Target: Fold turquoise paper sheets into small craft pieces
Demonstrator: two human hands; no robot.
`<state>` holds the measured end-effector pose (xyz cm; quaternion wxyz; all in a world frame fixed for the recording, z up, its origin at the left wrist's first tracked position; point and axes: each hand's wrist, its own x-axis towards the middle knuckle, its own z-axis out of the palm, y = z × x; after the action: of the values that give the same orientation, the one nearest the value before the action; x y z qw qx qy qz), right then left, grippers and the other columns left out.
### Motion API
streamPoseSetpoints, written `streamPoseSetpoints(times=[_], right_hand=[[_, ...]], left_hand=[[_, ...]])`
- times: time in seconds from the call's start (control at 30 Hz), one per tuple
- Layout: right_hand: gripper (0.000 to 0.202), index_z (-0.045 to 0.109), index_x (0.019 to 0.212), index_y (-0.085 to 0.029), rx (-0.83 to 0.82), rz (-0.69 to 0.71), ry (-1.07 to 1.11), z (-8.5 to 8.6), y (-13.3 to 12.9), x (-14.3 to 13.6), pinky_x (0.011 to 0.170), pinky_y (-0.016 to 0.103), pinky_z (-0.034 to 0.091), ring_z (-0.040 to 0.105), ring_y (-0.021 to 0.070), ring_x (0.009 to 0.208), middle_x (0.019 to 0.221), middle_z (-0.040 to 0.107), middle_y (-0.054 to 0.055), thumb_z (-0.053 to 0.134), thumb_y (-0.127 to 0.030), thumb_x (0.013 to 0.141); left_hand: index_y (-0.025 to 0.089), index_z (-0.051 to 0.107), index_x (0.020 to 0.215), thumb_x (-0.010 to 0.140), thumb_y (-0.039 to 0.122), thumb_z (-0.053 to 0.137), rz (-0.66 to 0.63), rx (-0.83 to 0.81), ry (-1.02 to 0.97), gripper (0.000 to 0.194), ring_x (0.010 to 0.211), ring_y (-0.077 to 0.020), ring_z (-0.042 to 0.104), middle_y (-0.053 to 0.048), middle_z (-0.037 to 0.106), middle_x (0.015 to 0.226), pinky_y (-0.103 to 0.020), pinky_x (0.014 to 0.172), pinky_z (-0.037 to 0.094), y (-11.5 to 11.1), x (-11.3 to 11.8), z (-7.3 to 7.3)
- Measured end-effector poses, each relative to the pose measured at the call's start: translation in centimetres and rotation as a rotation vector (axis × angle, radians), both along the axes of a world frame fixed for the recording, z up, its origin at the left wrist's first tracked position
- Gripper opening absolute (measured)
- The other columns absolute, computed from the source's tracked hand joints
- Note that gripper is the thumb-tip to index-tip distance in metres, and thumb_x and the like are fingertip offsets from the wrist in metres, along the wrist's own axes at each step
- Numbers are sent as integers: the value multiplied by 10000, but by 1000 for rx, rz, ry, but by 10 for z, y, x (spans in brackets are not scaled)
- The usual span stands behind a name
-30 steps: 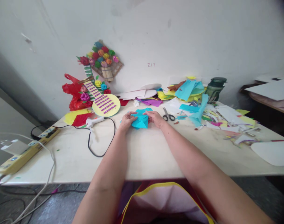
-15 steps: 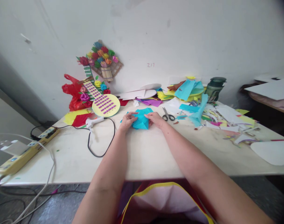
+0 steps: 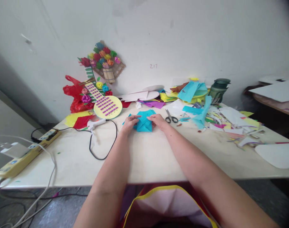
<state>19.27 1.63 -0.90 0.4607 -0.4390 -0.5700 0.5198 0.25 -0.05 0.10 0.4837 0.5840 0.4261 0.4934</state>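
Observation:
A folded piece of turquoise paper lies on the pale table in front of me. My left hand grips its left side, fingertips pressed onto a fold. On the paper's right side, my right hand pinches the upper edge. Both hands rest on the table top with the paper between them.
Scissors lie just right of my right hand. A glue gun with a black cord lies to the left, a power strip beyond it. Paper scraps, a green jar and a paper guitar craft crowd the back.
My fingers have shifted slightly on the turquoise paper, pressing its folds flatter and more compact. Arms and everything else stay put.

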Motion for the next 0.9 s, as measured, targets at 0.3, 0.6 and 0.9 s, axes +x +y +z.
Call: streamPoseSetpoints(times=[0.3, 0.6, 0.9], right_hand=[[340, 520, 523, -192, 59, -2, 8, -2, 0, -1, 377, 227, 324, 392, 79, 394, 417, 434, -56, 735, -446, 593], [284, 502, 516, -187, 86, -33, -14, 2, -4, -4, 442, 231, 336, 400, 93, 448, 436, 431, -54, 685, -372, 630], [294, 541, 560, -178, 91, -37, -29, 2, -5, -5, 437, 232, 341, 404, 90, 443, 446, 455, -50, 696, -424, 609]], left_hand=[[127, 720, 781, 597, 299, 682, -58, -20, -73, 255, 445, -58, 331, 51, 397, 479, -209, 453, 280, 6, 0, -5], [129, 630, 677, 577, 332, 690, -87, -115, -206, 234, 423, -74, 394, 34, 454, 473, -207, 427, 288, 7, 1, -8], [170, 438, 550, 620, 472, 726, -117, -147, -196, 424, 390, -52, 340, 65, 354, 462, -204, 402, 275, 5, 4, -7]])
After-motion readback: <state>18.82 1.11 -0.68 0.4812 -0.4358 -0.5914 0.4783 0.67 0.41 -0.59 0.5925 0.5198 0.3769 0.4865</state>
